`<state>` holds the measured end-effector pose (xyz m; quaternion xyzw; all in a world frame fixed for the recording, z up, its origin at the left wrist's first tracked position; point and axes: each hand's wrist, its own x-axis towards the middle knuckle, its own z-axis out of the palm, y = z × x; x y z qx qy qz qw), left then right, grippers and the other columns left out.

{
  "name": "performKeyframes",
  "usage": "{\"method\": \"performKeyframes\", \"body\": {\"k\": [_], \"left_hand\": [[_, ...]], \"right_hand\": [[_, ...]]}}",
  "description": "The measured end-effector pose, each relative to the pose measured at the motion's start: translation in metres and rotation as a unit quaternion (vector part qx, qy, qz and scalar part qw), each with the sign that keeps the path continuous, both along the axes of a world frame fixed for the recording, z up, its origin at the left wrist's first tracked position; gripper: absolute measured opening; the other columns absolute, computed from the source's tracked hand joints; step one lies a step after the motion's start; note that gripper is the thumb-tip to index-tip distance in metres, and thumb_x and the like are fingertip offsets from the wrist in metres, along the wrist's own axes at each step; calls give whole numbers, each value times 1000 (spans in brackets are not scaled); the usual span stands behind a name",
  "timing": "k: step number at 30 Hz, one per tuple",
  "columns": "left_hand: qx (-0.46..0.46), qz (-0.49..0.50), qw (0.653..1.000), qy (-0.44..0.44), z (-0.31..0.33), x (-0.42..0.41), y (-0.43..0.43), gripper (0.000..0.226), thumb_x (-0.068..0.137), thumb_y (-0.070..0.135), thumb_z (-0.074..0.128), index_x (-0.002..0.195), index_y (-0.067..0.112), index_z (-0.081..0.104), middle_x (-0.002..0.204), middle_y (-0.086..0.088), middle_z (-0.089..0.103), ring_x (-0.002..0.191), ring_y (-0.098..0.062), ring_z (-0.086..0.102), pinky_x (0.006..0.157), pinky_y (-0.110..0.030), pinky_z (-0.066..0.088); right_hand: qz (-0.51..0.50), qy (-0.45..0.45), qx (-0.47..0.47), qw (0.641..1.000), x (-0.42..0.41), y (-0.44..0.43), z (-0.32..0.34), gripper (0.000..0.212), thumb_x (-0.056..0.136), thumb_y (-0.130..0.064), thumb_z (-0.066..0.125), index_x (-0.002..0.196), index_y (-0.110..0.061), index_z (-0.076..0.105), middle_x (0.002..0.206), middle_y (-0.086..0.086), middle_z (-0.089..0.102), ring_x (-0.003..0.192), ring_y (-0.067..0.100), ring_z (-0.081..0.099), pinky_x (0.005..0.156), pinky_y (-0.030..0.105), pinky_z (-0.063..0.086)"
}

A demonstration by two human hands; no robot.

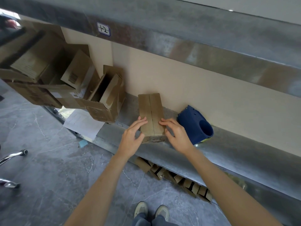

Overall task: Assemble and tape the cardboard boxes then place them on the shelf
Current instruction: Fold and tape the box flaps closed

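A small brown cardboard box (151, 111) lies on the metal shelf (228, 147), its two top flaps meeting along a centre seam. My left hand (132, 134) presses its straight fingers on the left flap near the front corner, thumb at the box's front end. My right hand (176, 134) lays its fingers on the right flap and side of the box. Just right of the box stands a blue tape dispenser (195, 124), touched by neither hand.
Several open and flattened cardboard boxes (68, 82) crowd the shelf's left end, one large open box (104, 101) close to the small one. An upper shelf beam (179, 41) overhangs. More small boxes (175, 178) sit under the shelf. A chair leg (13, 156) stands left.
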<state>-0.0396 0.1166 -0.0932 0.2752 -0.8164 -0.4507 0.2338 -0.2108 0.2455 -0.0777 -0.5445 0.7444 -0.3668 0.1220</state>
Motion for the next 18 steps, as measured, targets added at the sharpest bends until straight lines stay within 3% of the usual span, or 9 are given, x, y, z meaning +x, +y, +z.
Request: {"method": "performKeyframes", "body": {"k": [7, 12, 15, 18], "left_hand": [[33, -50, 998, -14, 1, 6, -10, 64, 86, -8, 56, 135, 33, 54, 149, 20, 44, 146, 2, 24, 120, -34, 24], [28, -49, 998, -21, 1, 6, -14, 65, 85, -7, 60, 134, 35, 55, 147, 24, 45, 145, 3, 26, 121, -37, 25], [26, -39, 999, -16, 0, 5, -14, 63, 83, -6, 57, 131, 35, 58, 144, 27, 47, 143, 5, 28, 120, -37, 25], [21, -30, 999, -10, -2, 5, -14, 57, 86, -5, 58, 130, 32, 60, 143, 25, 49, 142, 5, 30, 119, -36, 26]], "right_hand": [[43, -7, 31, 999, -7, 6, 6, 41, 96, -8, 57, 137, -10, 55, 138, 1, 52, 129, 5, 44, 109, 15, 30], [69, 15, 69, 995, -14, 6, 11, 56, 85, 4, 57, 138, -10, 54, 142, 3, 50, 129, 10, 45, 109, 19, 33], [58, 29, 46, 997, -15, 4, 11, 47, 87, 8, 55, 131, -8, 59, 135, 5, 56, 124, 5, 47, 104, 8, 31], [46, 28, 27, 998, -14, 1, 10, 37, 92, 6, 56, 126, -7, 63, 128, 6, 60, 123, 8, 52, 103, 10, 33]]}}
